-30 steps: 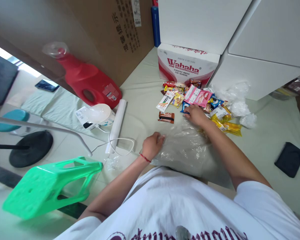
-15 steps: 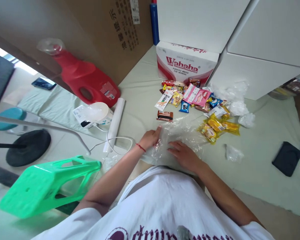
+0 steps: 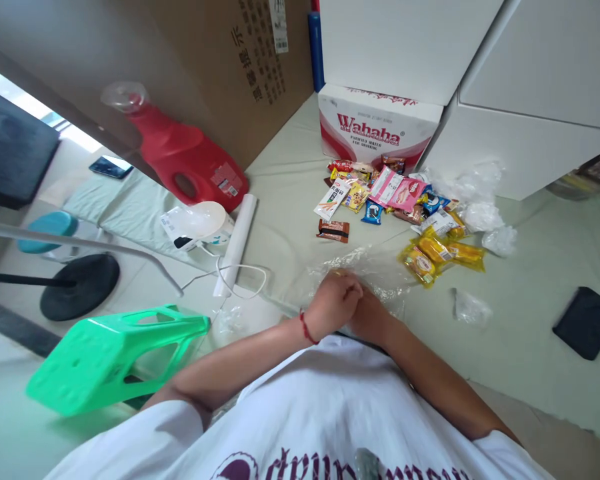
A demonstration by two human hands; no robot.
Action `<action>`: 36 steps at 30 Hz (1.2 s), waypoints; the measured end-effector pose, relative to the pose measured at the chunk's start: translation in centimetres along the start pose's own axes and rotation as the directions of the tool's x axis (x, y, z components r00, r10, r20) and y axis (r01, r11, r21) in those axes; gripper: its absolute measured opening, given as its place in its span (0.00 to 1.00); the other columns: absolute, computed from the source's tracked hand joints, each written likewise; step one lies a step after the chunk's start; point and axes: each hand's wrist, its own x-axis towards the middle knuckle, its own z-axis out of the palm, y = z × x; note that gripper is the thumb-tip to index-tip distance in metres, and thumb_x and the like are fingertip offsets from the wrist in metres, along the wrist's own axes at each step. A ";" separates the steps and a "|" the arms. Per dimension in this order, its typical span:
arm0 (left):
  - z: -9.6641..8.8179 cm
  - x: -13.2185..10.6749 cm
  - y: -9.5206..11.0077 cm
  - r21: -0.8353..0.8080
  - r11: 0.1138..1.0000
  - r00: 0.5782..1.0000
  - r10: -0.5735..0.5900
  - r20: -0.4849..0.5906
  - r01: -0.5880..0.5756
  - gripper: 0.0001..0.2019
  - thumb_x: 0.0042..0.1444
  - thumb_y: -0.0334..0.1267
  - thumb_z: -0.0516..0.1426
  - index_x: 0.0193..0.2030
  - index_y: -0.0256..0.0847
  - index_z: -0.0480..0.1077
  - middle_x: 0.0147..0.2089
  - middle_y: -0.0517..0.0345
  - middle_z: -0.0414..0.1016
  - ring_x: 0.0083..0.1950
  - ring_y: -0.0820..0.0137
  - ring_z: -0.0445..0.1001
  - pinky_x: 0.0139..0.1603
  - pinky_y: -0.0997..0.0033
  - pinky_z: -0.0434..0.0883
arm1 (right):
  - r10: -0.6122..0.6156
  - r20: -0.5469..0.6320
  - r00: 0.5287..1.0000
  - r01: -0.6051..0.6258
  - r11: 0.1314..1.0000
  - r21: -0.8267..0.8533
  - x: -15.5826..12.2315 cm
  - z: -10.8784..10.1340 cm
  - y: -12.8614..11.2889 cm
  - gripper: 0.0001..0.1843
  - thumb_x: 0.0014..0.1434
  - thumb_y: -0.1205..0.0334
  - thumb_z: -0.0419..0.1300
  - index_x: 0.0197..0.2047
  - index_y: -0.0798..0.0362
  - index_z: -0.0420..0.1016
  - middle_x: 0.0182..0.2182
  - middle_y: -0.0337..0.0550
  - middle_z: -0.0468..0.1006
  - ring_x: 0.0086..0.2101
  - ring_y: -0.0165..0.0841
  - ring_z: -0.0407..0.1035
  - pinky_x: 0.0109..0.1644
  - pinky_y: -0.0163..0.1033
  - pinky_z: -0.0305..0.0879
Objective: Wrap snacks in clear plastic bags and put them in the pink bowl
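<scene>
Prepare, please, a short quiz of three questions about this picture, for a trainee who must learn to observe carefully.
1. Multiple choice. Which colour is the bracelet on the wrist of the left hand?
a) blue
b) red
c) black

2. True or false? In this view, the left hand partly hides the right hand.

3. Fill in the missing word. The carton just behind the pile of snack packets bears the large red word "____".

Key:
1. b
2. True
3. Wahaha
</scene>
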 end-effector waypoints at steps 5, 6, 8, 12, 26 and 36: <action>3.5 2.8 -4.2 0.335 0.935 0.993 0.107 0.038 -0.114 0.14 0.57 0.25 0.51 0.38 0.39 0.78 0.62 0.45 0.77 0.70 0.55 0.67 0.72 0.47 0.64 | 0.067 0.089 0.994 -0.058 0.994 -0.098 0.1 -0.6 -0.3 0.29 0.65 0.74 0.54 0.68 0.61 0.70 0.65 0.61 0.70 0.68 0.47 0.59 0.73 0.54 0.55; 3.4 3.6 -5.1 0.384 0.916 0.993 0.121 0.020 -0.119 0.16 0.59 0.26 0.50 0.45 0.38 0.78 0.67 0.45 0.73 0.73 0.55 0.63 0.74 0.45 0.61 | 0.057 0.084 0.995 -0.049 0.994 -0.097 -0.1 -1.0 -0.5 0.29 0.65 0.74 0.53 0.69 0.59 0.70 0.66 0.60 0.69 0.69 0.47 0.57 0.73 0.55 0.55; 3.0 5.1 -6.4 0.467 0.878 0.991 0.130 -0.019 -0.106 0.18 0.65 0.31 0.49 0.56 0.38 0.75 0.72 0.46 0.68 0.77 0.55 0.56 0.76 0.41 0.54 | 0.045 0.068 0.997 -0.038 0.995 -0.090 -0.7 -1.4 -1.1 0.29 0.67 0.74 0.52 0.70 0.55 0.69 0.69 0.57 0.66 0.71 0.46 0.53 0.73 0.57 0.53; 1.9 7.0 -7.7 0.569 0.821 0.991 0.110 -0.073 -0.049 0.21 0.71 0.39 0.46 0.63 0.43 0.72 0.75 0.49 0.63 0.79 0.55 0.53 0.77 0.35 0.44 | 0.053 0.122 0.991 -0.048 0.998 -0.042 -3.2 -1.3 -2.5 0.28 0.69 0.74 0.49 0.69 0.56 0.68 0.72 0.55 0.59 0.73 0.45 0.47 0.75 0.58 0.51; 0.1 6.5 -12.2 0.353 0.931 0.962 0.179 -0.205 -0.098 0.22 0.60 0.35 0.55 0.61 0.38 0.70 0.71 0.42 0.65 0.72 0.59 0.62 0.72 0.53 0.63 | 0.095 -0.103 0.990 -0.103 0.991 -0.080 0.3 -4.6 -1.5 0.20 0.69 0.71 0.51 0.57 0.53 0.78 0.58 0.51 0.77 0.62 0.42 0.65 0.62 0.48 0.69; -3.9 5.6 -11.6 0.438 0.896 0.969 0.165 -0.186 -0.069 0.19 0.59 0.49 0.60 0.53 0.43 0.74 0.55 0.46 0.74 0.59 0.54 0.67 0.63 0.50 0.63 | 0.009 -0.077 0.997 -0.013 0.999 -0.047 1.0 0.7 -0.1 0.25 0.70 0.63 0.56 0.69 0.53 0.69 0.72 0.54 0.60 0.71 0.45 0.52 0.73 0.60 0.54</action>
